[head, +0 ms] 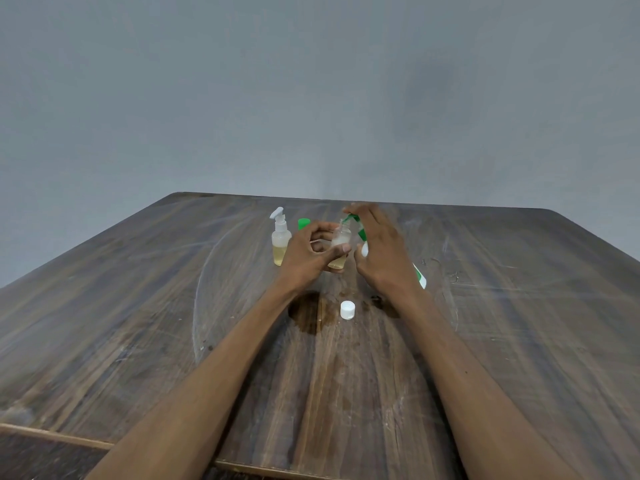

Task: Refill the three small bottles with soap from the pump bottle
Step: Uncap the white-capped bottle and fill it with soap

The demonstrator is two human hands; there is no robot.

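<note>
- The left hand [313,252] curls its fingers and thumb round a small clear bottle [340,244], uncapped, with a little yellowish liquid at the bottom
- The right hand [382,251] grips a tilted white-and-green bottle [419,276], its upper end meeting the small bottle's open mouth; the base sticks out below that hand's wrist
- A white cap [347,310] lies on the wooden table [519,341], nearer the person than both hands, between the forearms
- Just left of the left hand stands a white-topped pump bottle [280,239], partly filled with yellowish liquid
- A green cap [303,223] shows just beyond the left hand; whatever is under it is hidden
</note>
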